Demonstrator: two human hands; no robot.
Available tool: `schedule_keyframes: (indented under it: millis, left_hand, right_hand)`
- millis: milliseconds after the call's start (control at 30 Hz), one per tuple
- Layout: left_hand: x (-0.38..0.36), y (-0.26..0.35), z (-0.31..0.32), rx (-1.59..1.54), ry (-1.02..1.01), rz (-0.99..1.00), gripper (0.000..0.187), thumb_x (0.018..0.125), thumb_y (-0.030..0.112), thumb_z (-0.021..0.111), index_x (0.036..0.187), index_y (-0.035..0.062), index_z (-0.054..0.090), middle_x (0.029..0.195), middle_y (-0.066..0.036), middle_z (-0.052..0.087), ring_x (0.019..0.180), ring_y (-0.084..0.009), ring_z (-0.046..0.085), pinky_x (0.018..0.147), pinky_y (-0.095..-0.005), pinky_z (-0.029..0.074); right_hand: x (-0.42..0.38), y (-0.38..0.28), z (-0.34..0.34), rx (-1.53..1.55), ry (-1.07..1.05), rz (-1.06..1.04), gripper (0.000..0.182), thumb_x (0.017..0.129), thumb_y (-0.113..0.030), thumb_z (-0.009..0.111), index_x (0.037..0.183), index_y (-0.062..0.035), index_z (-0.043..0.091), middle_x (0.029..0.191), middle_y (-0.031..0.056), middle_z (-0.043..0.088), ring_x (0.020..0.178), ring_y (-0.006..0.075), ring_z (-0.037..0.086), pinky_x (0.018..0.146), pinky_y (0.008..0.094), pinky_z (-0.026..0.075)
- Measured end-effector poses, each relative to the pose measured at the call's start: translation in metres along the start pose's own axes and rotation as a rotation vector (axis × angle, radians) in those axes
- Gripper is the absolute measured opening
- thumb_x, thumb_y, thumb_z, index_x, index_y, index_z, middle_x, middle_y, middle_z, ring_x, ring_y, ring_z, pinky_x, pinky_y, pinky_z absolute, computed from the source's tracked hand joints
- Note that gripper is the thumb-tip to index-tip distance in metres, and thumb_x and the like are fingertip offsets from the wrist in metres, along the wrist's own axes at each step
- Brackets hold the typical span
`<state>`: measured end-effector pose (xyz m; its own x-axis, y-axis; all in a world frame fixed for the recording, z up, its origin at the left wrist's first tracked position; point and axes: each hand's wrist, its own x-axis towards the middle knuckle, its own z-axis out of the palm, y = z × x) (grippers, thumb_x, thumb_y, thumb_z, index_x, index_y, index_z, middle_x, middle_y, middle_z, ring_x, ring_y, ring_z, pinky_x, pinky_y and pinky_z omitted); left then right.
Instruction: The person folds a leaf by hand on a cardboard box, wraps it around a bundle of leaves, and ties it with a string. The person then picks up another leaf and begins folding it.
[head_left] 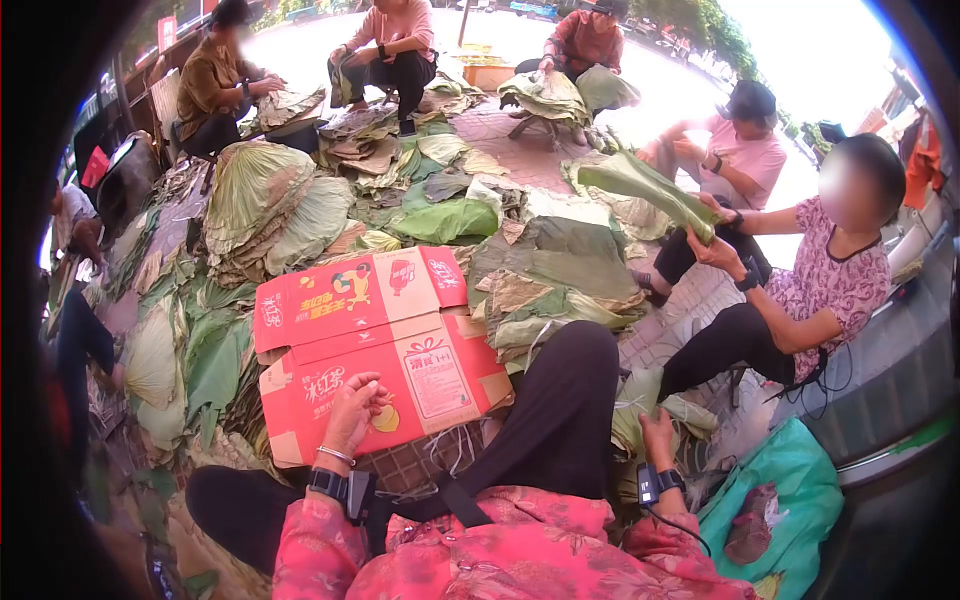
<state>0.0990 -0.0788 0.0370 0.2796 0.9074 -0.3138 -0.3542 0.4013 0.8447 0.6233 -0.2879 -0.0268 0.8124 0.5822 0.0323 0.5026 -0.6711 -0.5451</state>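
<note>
Over the lower part of a flattened red cardboard box [330, 305], my left hand [354, 410] hovers with its fingers curled together; whether anything small is between them cannot be made out. My right hand [658, 432] is down beside my right knee, its fingers closed on a pale green leaf bundle [634, 405]. The box lies in front of my lap, over a brown slatted surface [415, 462]. Just beyond its right edge is a stack of folded green leaves [555, 270].
Large dried leaves [255, 200] are heaped ahead and to the left. At the right a co-worker [820, 280] holds a long leaf [650, 190]; several others sit farther back. A green sack [790, 480] lies at the lower right.
</note>
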Motion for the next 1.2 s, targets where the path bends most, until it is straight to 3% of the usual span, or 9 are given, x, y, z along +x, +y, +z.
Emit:
schedule_keyframes:
  millis: [67, 267, 467, 600, 700, 733, 867, 1100, 1200]
  left_hand:
    - [-0.001, 0.0, 0.0, 0.003, 0.009, -0.012, 0.022, 0.087, 0.013, 0.055, 0.107, 0.0033, 0.052, 0.081, -0.005, 0.06, 0.068, -0.0093, 0.057, 0.059, -0.0194, 0.046]
    - [0.0, -0.005, -0.003, 0.049, 0.013, 0.007, 0.022, 0.086, 0.012, 0.055, 0.106, 0.0022, 0.051, 0.083, -0.007, 0.061, 0.068, -0.0102, 0.058, 0.058, -0.0189, 0.047]
    - [0.001, -0.007, -0.004, 0.024, 0.03, 0.004, 0.022, 0.086, 0.01, 0.054, 0.106, 0.0015, 0.051, 0.082, -0.008, 0.062, 0.066, -0.0107, 0.059, 0.055, -0.0187, 0.047]
    - [0.004, -0.01, -0.005, 0.011, 0.039, -0.007, 0.022, 0.086, 0.01, 0.054, 0.106, 0.0013, 0.051, 0.081, -0.009, 0.062, 0.065, -0.0107, 0.06, 0.054, -0.0186, 0.048]
    - [0.005, -0.009, -0.006, 0.011, 0.051, -0.01, 0.021, 0.086, 0.01, 0.054, 0.105, 0.0012, 0.051, 0.081, -0.009, 0.062, 0.064, -0.0106, 0.06, 0.054, -0.0185, 0.048]
    - [0.005, -0.008, -0.005, 0.013, 0.054, -0.01, 0.021, 0.086, 0.01, 0.054, 0.105, 0.0011, 0.051, 0.08, -0.009, 0.062, 0.064, -0.0106, 0.06, 0.053, -0.0184, 0.048]
    - [0.007, -0.01, -0.006, 0.022, 0.074, -0.006, 0.022, 0.086, 0.009, 0.053, 0.106, 0.0006, 0.051, 0.08, -0.009, 0.063, 0.063, -0.0105, 0.06, 0.053, -0.0178, 0.047]
    - [0.006, -0.011, -0.007, 0.039, 0.042, -0.002, 0.023, 0.086, 0.009, 0.055, 0.106, -0.0002, 0.052, 0.081, -0.009, 0.063, 0.064, -0.0111, 0.061, 0.054, -0.0184, 0.049]
    - [0.008, -0.013, -0.007, 0.042, 0.034, 0.001, 0.022, 0.086, 0.01, 0.055, 0.106, 0.0002, 0.052, 0.081, -0.009, 0.063, 0.066, -0.0116, 0.062, 0.055, -0.019, 0.049]
  right_hand:
    - [0.007, -0.043, -0.01, 0.301, 0.053, -0.128, 0.061, 0.073, -0.017, 0.068, 0.126, 0.0011, 0.045, 0.12, 0.0229, 0.052, 0.11, 0.0357, 0.051, 0.094, 0.0394, 0.04]
    - [0.045, -0.162, -0.052, -0.099, 0.25, -0.756, 0.076, 0.065, -0.003, 0.067, 0.134, -0.0093, 0.035, 0.136, 0.0195, 0.034, 0.122, 0.0362, 0.036, 0.099, 0.0418, 0.032]
    - [0.123, -0.201, -0.047, -0.259, 0.109, -1.139, 0.047, 0.065, -0.002, 0.066, 0.111, -0.0095, 0.058, 0.124, 0.0166, 0.05, 0.12, 0.0308, 0.041, 0.097, 0.0424, 0.035]
    - [0.152, -0.233, -0.053, 0.067, -0.036, -0.982, 0.033, 0.073, -0.017, 0.066, 0.101, -0.0016, 0.059, 0.111, 0.018, 0.058, 0.107, 0.0337, 0.052, 0.088, 0.0415, 0.04]
    - [0.161, -0.277, -0.075, -0.068, -0.108, -0.842, 0.035, 0.076, -0.023, 0.065, 0.099, 0.001, 0.058, 0.105, 0.0196, 0.059, 0.1, 0.0374, 0.054, 0.084, 0.0403, 0.043]
    - [0.159, -0.294, -0.081, -0.045, -0.052, -0.897, 0.032, 0.076, -0.023, 0.065, 0.097, 0.0001, 0.058, 0.093, 0.0212, 0.06, 0.09, 0.0375, 0.057, 0.079, 0.0392, 0.045]
    - [0.175, -0.355, -0.101, -0.07, -0.121, -0.932, 0.027, 0.074, -0.022, 0.065, 0.087, 0.0007, 0.059, 0.077, 0.0224, 0.059, 0.074, 0.0354, 0.058, 0.069, 0.0393, 0.044]
    - [0.174, -0.44, -0.136, -0.12, -0.095, -0.837, 0.03, 0.071, -0.025, 0.066, 0.081, 0.002, 0.061, 0.076, 0.0232, 0.06, 0.074, 0.0345, 0.06, 0.07, 0.0389, 0.045]
    - [0.173, -0.465, -0.153, -0.139, 0.09, -0.829, 0.031, 0.072, -0.026, 0.065, 0.083, 0.0026, 0.061, 0.078, 0.0231, 0.061, 0.076, 0.0354, 0.061, 0.07, 0.0406, 0.045]
